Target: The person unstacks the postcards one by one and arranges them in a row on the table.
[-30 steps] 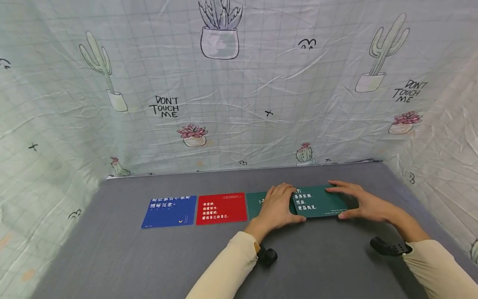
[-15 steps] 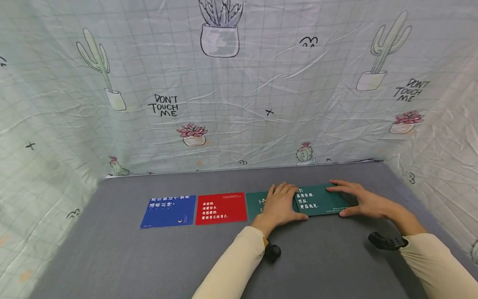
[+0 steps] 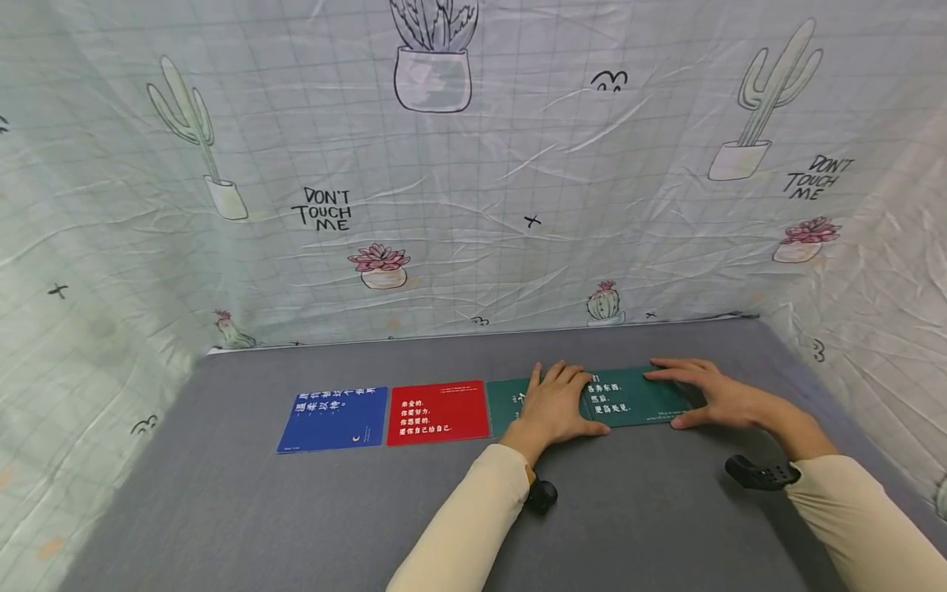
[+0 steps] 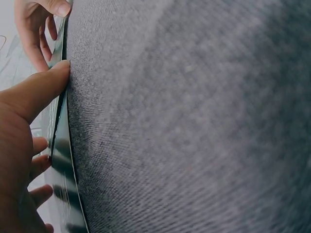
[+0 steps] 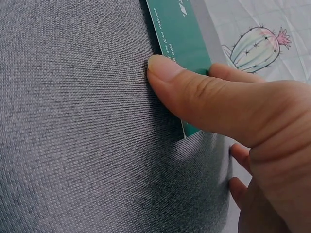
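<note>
Four postcard-like cards lie in a row in the head view: a blue card (image 3: 333,421), a red card (image 3: 438,413) and two green cards side by side. My left hand (image 3: 553,411) lies over the seam, partly covering the left green card (image 3: 505,403). Its thumb and fingers hold the left end of the right green card (image 3: 629,399) across its near and far edges. At that card's other end, my right hand (image 3: 728,399) pinches the same two edges between thumb and index finger. In the left wrist view, the held card's left end sits slightly raised over its neighbour.
The cards lie on a grey cloth-covered table (image 3: 333,518). Behind and at both sides hangs a pale grid-patterned sheet (image 3: 459,181) printed with cacti. A black wrist camera (image 3: 542,497) sits on the left wrist; a black strap (image 3: 762,474) circles the right.
My left hand and the right green card's left end have shifted slightly right, and that card sits a little lower. My right hand keeps its grip almost in place.
</note>
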`<action>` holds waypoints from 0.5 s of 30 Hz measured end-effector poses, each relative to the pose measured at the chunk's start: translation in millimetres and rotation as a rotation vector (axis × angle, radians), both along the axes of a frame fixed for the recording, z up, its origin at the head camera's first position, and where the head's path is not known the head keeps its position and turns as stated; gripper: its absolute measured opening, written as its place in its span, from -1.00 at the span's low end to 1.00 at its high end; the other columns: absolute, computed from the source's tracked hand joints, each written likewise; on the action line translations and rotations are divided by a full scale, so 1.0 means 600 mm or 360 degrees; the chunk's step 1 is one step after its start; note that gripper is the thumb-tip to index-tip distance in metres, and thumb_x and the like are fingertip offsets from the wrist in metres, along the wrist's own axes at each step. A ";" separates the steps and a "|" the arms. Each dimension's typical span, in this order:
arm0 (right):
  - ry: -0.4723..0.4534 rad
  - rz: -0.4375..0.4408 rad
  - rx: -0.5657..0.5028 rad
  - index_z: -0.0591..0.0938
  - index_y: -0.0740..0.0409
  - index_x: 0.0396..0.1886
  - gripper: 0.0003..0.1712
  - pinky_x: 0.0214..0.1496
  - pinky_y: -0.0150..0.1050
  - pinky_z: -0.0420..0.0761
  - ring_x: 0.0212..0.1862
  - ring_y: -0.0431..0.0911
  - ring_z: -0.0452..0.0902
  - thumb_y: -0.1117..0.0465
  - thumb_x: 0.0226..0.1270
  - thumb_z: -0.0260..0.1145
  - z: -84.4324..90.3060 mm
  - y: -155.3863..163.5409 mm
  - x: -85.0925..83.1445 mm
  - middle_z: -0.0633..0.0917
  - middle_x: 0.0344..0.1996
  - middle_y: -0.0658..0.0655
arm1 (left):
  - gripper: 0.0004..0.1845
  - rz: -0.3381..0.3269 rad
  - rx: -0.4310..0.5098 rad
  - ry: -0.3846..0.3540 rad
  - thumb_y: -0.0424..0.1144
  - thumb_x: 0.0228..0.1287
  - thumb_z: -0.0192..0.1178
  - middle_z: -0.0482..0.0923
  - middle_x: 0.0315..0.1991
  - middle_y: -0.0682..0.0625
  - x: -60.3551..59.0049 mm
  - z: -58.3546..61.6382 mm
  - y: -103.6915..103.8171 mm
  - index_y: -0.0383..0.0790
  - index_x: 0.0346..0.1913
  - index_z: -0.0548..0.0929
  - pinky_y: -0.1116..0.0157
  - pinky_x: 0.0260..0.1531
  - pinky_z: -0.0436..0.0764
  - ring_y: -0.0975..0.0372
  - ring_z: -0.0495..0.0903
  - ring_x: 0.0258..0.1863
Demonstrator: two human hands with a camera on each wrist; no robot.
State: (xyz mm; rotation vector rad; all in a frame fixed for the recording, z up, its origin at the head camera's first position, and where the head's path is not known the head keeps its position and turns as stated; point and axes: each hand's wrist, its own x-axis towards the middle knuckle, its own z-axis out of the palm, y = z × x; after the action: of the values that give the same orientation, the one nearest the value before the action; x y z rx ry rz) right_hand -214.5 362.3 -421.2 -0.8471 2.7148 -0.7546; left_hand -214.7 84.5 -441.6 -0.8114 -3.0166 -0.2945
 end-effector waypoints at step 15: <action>0.0027 0.0012 -0.0008 0.37 0.03 0.22 -0.22 -0.01 0.28 0.07 0.24 0.24 -0.12 -0.04 -0.06 0.40 -0.006 0.002 -0.002 0.16 0.29 0.20 | -0.13 -0.0002 -0.0021 -0.0004 0.39 -0.17 0.12 0.18 0.25 0.19 0.005 0.004 0.000 0.06 0.25 0.29 0.03 0.25 -0.09 0.22 0.01 0.30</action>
State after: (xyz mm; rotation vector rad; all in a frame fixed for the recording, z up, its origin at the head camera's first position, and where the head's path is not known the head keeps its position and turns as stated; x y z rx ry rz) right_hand -215.9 363.3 -425.1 -0.8681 2.7240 -0.7569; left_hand -212.0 84.4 -438.9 -0.8143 -3.0237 -0.2763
